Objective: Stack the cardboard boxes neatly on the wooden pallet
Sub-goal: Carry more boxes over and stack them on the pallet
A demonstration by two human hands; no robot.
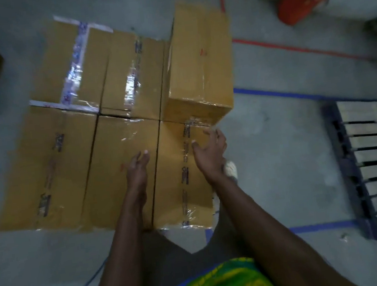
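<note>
Cardboard boxes (66, 162) lie packed edge to edge just before me, seams taped. My left hand (137, 170) and right hand (210, 154) hover over the nearest two, fingers spread, holding nothing. Farther off, an upper box (199, 65) sits on the right rear one; probably stiff, tape (131, 84) slick, so I'd grip under opposite bottom edges.

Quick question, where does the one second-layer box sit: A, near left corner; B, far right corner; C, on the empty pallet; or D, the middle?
B: the top box stands on the far right corner of the lower boxes, beyond the right hand.
</note>
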